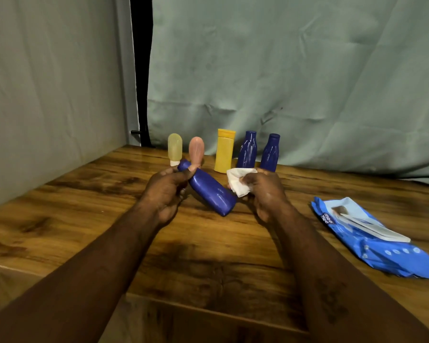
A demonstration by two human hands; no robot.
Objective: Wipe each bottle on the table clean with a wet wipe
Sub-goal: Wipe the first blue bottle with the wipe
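My left hand grips a blue bottle by its cap end and holds it tilted above the table, base pointing down to the right. My right hand holds a crumpled white wet wipe just to the right of the bottle's base. Along the back of the table stand a pale yellow tube, a pink tube, a yellow bottle and two more blue bottles.
A blue wet-wipe pack lies on the right of the wooden table, its flap open. Grey-green cloth hangs behind and to the left. The table's front edge runs below my forearms.
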